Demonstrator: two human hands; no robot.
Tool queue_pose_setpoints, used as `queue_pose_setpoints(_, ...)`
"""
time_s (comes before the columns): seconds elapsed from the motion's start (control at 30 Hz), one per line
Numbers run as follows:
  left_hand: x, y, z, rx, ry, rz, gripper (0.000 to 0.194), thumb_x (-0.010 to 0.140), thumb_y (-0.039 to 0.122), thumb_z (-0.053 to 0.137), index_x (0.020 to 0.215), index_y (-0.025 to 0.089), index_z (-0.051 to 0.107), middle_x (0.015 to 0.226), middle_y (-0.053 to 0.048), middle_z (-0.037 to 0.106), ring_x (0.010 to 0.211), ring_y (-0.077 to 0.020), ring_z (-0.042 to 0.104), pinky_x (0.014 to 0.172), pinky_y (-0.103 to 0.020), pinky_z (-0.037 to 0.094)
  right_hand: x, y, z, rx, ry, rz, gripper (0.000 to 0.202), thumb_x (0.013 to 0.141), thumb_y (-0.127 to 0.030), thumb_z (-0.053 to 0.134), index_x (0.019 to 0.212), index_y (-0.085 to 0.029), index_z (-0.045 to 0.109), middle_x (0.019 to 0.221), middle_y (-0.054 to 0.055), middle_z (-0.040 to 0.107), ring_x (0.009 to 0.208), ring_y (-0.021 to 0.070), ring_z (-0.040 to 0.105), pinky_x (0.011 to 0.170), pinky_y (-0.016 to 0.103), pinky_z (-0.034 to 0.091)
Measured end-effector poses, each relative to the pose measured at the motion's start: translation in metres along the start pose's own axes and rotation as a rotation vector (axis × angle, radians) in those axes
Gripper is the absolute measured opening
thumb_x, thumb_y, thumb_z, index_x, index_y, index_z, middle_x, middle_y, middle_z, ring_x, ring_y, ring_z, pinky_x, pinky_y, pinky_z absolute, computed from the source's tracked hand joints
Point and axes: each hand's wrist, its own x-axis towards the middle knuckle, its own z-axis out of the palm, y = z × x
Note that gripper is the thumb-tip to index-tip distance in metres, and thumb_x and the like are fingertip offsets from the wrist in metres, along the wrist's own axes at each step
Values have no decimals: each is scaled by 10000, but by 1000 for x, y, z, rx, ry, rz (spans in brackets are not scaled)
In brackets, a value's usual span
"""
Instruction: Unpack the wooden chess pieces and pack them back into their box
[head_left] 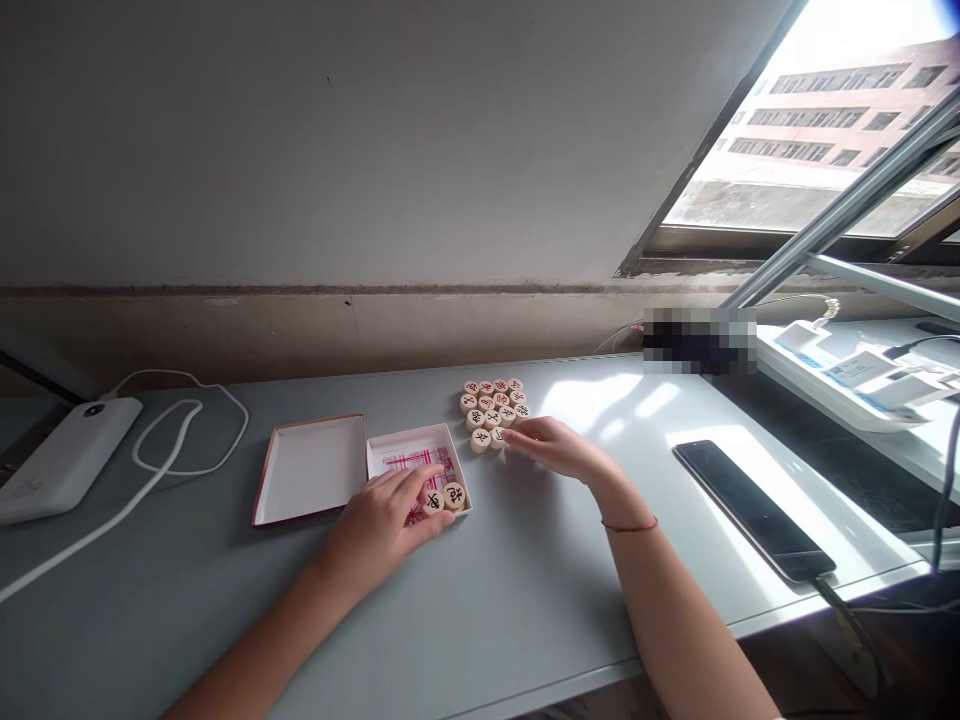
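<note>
Grouped discs at ten o'clock from my right hand, one-thirty from my left hand; right's nearer. Its fingertips meet the cluster's near edge, pinching or not, I can't tell. Left's thumb and fingers are parted around two discs in the box.

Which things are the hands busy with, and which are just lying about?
In use:
- round discs, right hand at the front ones
- box, left hand in it
- probably the empty tray beside it

Just lying about:
- phone
- white device, far left
</note>
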Motion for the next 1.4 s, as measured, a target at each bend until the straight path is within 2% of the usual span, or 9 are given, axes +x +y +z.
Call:
queue_pose_setpoints(0.13, 1, -6, 5, 136, -1, 33, 361, 838, 454, 611, 1093, 199, 593, 1005, -75, 664, 924, -242, 619, 804, -365, 499, 0, 1, 0, -104, 7, -50, 273, 760, -366, 563, 624, -198, 396, 618, -37, 441, 553, 93, 340, 488, 234, 246)
queue_pose_setpoints(0.3, 0, -3, 10, 216, -84, 9, 260, 867, 423, 580, 969, 191, 635, 980, -68, 645, 940, -248, 592, 842, -405, 463, -8, -12, -1, -169, -30, -22, 241, 744, -285, 558, 595, -196, 392, 570, -47, 402, 518, 85, 304, 468, 235, 228)
queue_pose_setpoints(0.4, 1, 1, 9, 218, -111, -15, 233, 898, 389, 535, 940, 182, 633, 966, -65, 636, 955, -246, 574, 844, -402, 444, -16, -30, 7, -32, -138, -218, 159, 787, -345, 578, 826, -192, 556, 625, -47, 464, 533, 87, 361, 490, 222, 283)
queue_pose_setpoints(0.47, 0, 4, 7, 222, -133, -26, 239, 934, 352, 461, 915, 185, 631, 949, -60, 628, 947, -240, 564, 831, -391, 436, -20, -41, 18, 2, -231, -312, 368, 772, -399, 633, 1085, -218, 570, 702, -33, 547, 567, 96, 434, 525, 220, 334)
queue_pose_setpoints(0.57, -1, 6, 4, 223, -150, -23, 320, 973, 267, 321, 895, 195, 622, 918, -49, 617, 909, -218, 557, 812, -369, 428, -20, -49, 36, -80, -287, -366, 421, 731, -377, 697, 1114, -234, 600, 756, -15, 609, 609, 110, 485, 561, 225, 362)
queue_pose_setpoints(0.83, -1, 0, 7, 169, -110, -25, 220, 939, 232, 375, 892, 206, 588, 875, -26, 640, 858, -206, 593, 797, -366, 424, -15, -45, 48, -162, -187, -461, 162, 745, -253, 679, 900, -211, 658, 727, -18, 604, 618, 107, 468, 565, 222, 344)
queue_pose_setpoints(1.03, 3, 4, -1, -77, 82, -77, 170, 932, 301, 441, 909, 223, 591, 953, -12, 658, 906, -182, 617, 819, -323, 462, -19, -49, 41, -63, -59, -448, 587, 725, -464, 726, 1234, -230, 549, 842, 6, 589, 596, 100, 428, 541, 221, 342)
queue_pose_setpoints(1.2, 3, 14, -9, -340, 133, -173, 206, 917, 393, 490, 1017, 249, 597, 1022, -12, 667, 967, -169, 619, 833, -273, 495, -22, -57, 43, 143, -62, -555, 297, 865, -459, 578, 920, -174, 640, 777, 12, 557, 582, 86, 385, 525, 211, 328)
queue_pose_setpoints(1.4, 4, 14, -8, -433, 195, -268, 225, 872, 421, 547, 963, 238, 641, 991, -20, 687, 914, -177, 642, 836, -296, 520, -19, -43, 16, 195, -32, -452, 350, 909, -495, 456, 850, -171, 575, 691, -10, 470, 576, 96, 381, 512, 221, 309)
